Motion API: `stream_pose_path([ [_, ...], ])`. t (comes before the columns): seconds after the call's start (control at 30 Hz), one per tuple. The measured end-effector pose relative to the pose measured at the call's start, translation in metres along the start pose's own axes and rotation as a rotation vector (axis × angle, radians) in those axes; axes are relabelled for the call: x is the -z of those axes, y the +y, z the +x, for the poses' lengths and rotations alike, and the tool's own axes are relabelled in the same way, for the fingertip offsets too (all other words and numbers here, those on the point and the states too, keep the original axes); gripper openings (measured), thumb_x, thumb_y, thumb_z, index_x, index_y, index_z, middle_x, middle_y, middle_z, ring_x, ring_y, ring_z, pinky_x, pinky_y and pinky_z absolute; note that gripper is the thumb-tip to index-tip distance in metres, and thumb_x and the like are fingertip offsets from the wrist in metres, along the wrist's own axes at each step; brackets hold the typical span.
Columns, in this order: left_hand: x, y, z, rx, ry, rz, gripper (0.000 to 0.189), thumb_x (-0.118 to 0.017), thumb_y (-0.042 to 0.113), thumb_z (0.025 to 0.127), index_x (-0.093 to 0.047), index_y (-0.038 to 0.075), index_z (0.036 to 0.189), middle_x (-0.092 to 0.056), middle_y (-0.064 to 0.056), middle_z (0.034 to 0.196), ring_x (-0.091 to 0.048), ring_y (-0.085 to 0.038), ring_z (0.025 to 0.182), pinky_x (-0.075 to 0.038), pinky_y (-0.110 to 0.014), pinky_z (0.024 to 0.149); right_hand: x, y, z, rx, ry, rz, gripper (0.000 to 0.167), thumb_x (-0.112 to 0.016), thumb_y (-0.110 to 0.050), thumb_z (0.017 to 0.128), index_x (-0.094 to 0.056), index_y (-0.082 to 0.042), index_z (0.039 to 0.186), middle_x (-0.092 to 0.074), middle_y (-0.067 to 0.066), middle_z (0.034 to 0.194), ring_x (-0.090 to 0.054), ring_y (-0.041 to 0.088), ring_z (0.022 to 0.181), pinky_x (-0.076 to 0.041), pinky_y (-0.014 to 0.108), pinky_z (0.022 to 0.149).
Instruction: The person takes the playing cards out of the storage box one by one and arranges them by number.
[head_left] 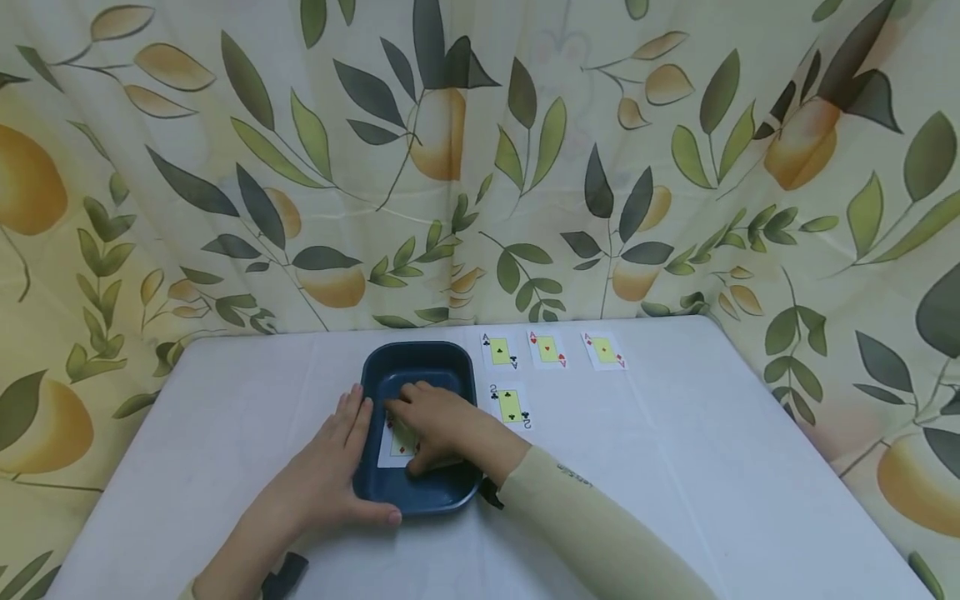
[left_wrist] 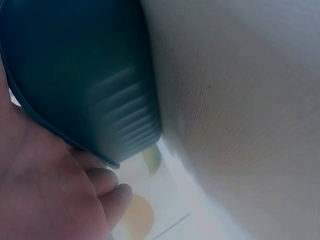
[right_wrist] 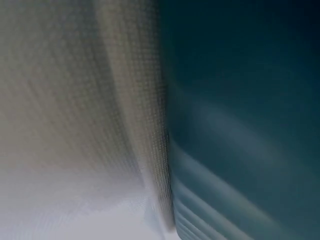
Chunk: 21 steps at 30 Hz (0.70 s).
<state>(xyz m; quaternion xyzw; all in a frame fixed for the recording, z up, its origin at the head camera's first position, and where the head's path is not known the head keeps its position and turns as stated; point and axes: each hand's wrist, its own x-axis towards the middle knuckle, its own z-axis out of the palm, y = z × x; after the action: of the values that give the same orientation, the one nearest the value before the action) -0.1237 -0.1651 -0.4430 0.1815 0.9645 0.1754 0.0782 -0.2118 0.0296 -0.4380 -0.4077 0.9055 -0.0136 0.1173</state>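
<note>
A dark blue rectangular tray [head_left: 442,502] stands on the white-covered table. My left hand [head_left: 322,467] rests along its left side, fingers straight, with the thumb by the near left corner. In the left wrist view the fingers of this hand lie beside the rim of the tray [left_wrist: 75,75]. My right hand [head_left: 438,425] reaches inside over playing cards [head_left: 397,454], its fingers bent at their far part and the thumb at the near edge. Red diamond pips show on the top card. Most of the cards are hidden beneath the hand. The right wrist view shows only the ribbed tray wall [right_wrist: 240,150] and cloth.
Right of the tray, face up, lie an ace of clubs [head_left: 499,352], an ace of hearts [head_left: 547,349] and an ace of diamonds [head_left: 603,351] in a row. A two of clubs [head_left: 510,406] lies below the ace of clubs. A patterned curtain [head_left: 525,208] hangs behind the table.
</note>
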Motion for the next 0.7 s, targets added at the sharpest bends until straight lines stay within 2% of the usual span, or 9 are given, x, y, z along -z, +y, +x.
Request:
stream_pose_path([
  [0.2, 0.001, 0.001, 0.000, -0.017, 0.024, -0.001, 0.146, -0.068, 0.090, 0.055, -0.016, 0.000, 0.158, -0.002, -0.018, 0.167, -0.007, -0.040, 0.153, -0.029, -0.061, 0.115, 0.001, -0.001, 0.002, -0.024, -0.019, 0.041, 0.094, -0.087, -0.052, 0.070, -0.046, -0.023, 0.149, -0.053, 0.004, 0.134, -0.048, 0.018, 0.113, -0.047, 0.039, 0.105],
  [0.4, 0.001, 0.002, 0.000, -0.006, 0.008, -0.011, 0.146, -0.069, 0.089, 0.055, -0.016, 0.001, 0.159, -0.001, -0.018, 0.167, -0.006, -0.040, 0.153, -0.028, -0.062, 0.115, 0.001, -0.002, 0.003, -0.020, -0.036, 0.101, 0.098, -0.089, -0.047, 0.068, -0.043, -0.026, 0.151, -0.051, 0.004, 0.132, -0.045, 0.018, 0.112, -0.047, 0.039, 0.103],
  [0.53, 0.000, 0.002, 0.000, -0.003, 0.010, -0.008, 0.146, -0.070, 0.089, 0.055, -0.016, 0.001, 0.159, -0.001, -0.018, 0.167, -0.006, -0.039, 0.153, -0.028, -0.062, 0.115, 0.003, -0.002, -0.001, 0.004, -0.007, 0.092, 0.100, -0.090, -0.045, 0.068, -0.040, -0.026, 0.153, -0.050, 0.002, 0.136, -0.043, 0.016, 0.114, -0.048, 0.033, 0.100],
  [0.7, 0.000, 0.002, 0.000, -0.012, 0.025, 0.006, 0.146, -0.069, 0.089, 0.055, -0.015, 0.001, 0.159, 0.000, -0.017, 0.167, -0.006, -0.039, 0.153, -0.028, -0.060, 0.116, 0.014, -0.001, -0.011, 0.012, 0.052, 0.104, 0.109, -0.092, -0.039, 0.068, -0.032, -0.019, 0.157, -0.043, 0.003, 0.144, -0.044, 0.016, 0.122, -0.047, 0.030, 0.105],
])
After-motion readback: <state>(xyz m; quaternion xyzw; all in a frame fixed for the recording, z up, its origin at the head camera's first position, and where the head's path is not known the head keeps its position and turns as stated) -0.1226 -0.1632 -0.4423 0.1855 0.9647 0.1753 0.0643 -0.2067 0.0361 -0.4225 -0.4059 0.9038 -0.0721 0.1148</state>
